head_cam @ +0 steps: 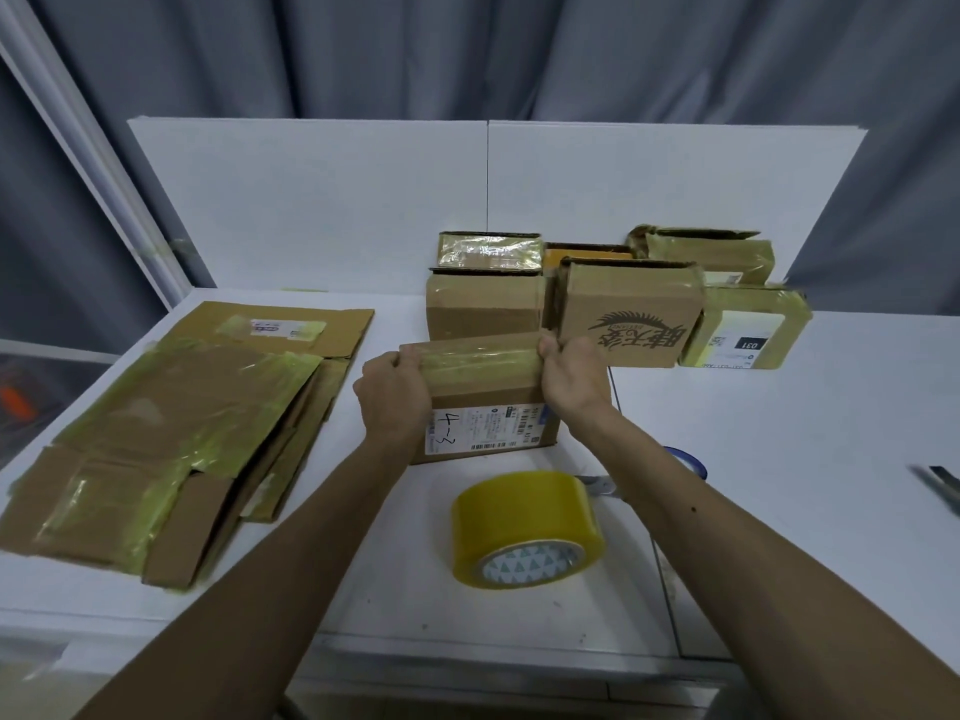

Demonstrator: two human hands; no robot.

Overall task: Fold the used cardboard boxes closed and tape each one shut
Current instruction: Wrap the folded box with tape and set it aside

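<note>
My left grip and right grip clamp opposite ends of the cardboard box, fingers curled round its tape-covered top flap. Both forearms reach straight forward. The box sits mid-tabletop. The yellow tape roll is just in front, flattened cardboard lies left, and more boxes stand behind.

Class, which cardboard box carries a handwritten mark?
The front box, nearest the tape roll: "4-3" is penned on its label. None else has handwriting.

Both arms reach forward, left hand and right hand gripping the box ends (fingers curled).
</note>
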